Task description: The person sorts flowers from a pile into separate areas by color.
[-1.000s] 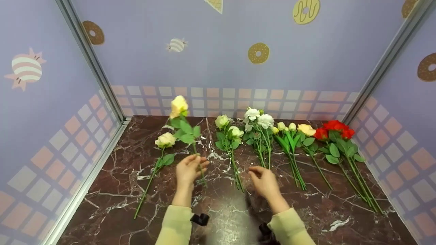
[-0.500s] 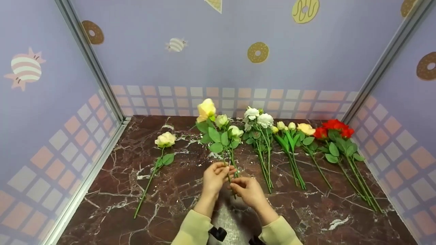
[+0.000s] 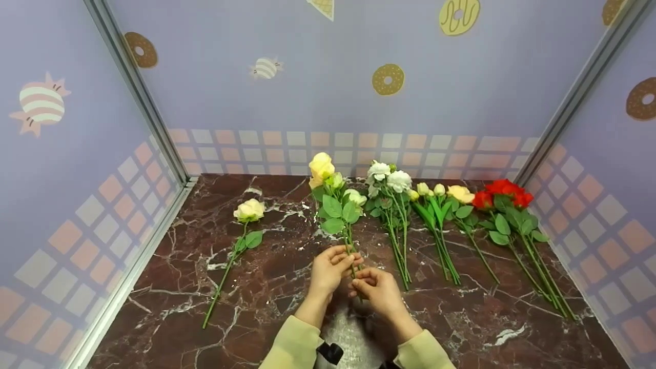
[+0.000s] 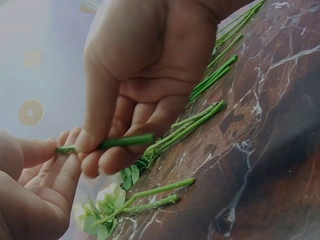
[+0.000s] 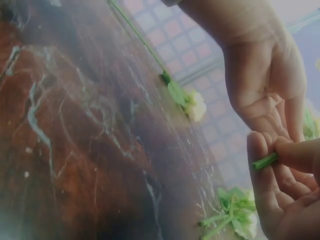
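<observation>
A pale yellow rose (image 3: pixel 321 166) with green leaves stands raised before me, its bloom overlapping two greenish-white roses (image 3: pixel 354 197) in the head view. My left hand (image 3: pixel 328 271) pinches its stem partway down. Just below, my right hand (image 3: pixel 380 292) holds the lower stem between thumb and fingers. In the left wrist view, the cut stem end (image 4: pixel 127 141) sticks out past the right hand (image 4: pixel 150 75). From the right wrist, the stem's hollow-looking tip (image 5: pixel 265 161) shows under the right thumb. The greenish-white roses lie on the table behind the hands, their stems partly hidden.
A cream rose (image 3: pixel 249 210) lies alone at the left on the marbled table (image 3: pixel 169 307). To the right lie white flowers (image 3: pixel 398 182), pale tulips (image 3: pixel 423 190), a yellow rose (image 3: pixel 460 195) and red roses (image 3: pixel 505 189). Patterned walls (image 3: pixel 318 92) enclose the table.
My left hand has carried the yellow rose rightward, over the greenish-white roses. My right hand, earlier free, has come in from the right and taken the lower stem.
</observation>
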Demonstrator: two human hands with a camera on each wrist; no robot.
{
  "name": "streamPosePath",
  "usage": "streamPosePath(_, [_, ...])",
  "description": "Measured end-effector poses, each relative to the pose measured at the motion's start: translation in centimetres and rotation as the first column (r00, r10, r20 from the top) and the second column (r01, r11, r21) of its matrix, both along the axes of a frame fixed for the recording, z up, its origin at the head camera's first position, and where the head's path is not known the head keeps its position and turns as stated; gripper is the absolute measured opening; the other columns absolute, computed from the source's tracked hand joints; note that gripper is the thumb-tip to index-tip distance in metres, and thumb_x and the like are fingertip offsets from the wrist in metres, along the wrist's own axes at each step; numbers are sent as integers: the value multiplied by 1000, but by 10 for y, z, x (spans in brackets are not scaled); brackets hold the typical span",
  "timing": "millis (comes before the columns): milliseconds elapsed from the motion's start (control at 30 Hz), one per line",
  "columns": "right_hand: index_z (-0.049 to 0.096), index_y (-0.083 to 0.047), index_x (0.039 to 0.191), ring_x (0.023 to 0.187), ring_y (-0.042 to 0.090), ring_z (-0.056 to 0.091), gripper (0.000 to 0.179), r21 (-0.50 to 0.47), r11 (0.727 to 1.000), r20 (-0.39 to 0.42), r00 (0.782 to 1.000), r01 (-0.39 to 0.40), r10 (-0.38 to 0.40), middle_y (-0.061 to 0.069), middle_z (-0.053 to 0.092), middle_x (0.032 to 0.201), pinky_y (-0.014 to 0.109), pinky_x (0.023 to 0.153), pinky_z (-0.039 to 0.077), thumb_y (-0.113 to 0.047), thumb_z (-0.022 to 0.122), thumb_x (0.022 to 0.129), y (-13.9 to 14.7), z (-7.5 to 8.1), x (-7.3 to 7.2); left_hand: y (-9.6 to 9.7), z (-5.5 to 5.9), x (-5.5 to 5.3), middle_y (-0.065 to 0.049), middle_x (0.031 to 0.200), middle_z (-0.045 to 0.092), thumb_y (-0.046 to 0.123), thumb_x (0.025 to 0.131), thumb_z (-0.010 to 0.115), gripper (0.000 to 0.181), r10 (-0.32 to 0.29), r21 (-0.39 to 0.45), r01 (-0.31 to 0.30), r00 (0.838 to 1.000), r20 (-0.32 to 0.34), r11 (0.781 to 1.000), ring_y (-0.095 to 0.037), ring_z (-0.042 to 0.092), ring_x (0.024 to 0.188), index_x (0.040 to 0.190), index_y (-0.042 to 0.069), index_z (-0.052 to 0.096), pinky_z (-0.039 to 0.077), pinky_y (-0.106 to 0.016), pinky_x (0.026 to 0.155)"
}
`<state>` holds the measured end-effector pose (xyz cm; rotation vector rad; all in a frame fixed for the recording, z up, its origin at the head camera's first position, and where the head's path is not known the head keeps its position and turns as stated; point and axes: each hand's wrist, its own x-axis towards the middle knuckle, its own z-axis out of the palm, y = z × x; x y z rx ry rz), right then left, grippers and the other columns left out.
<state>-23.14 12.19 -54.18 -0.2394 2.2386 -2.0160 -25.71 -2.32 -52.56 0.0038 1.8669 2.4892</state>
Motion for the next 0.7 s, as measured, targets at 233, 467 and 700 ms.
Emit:
streamPosePath(233, [64,17,109,73,26,77,20,33,994,-31,994,108,-107,30,75,94,33,64,65,4,67,95,20,4,-6,-13,0,-4,-32,114,72,-3,98,63,38,-8,-81,8,1000,6,997,-28,78,98,131,-20,55,65,-37,86])
streamPosePath(467, [69,11,108,71,18,76,17,105,953,-39,959,284,-281,22,78,93,31,65,63,3,70,93,61,10,-19,-52,-6,-9,-29,112,74,-1,97,66,35,158,-190,-152,987,14,970,-28,78,95,127,-16,59,65,-40,87])
streamPosePath(700, [69,9,114,69,6,73,21,240,871,-116,903,429,-413,22,79,99,23,62,59,-3,69,97,128,13,-31,-105,-11,-14,-27,109,76,2,96,69,29,383,-395,-372,922,-54,840,-34,76,94,120,-13,67,64,-28,77])
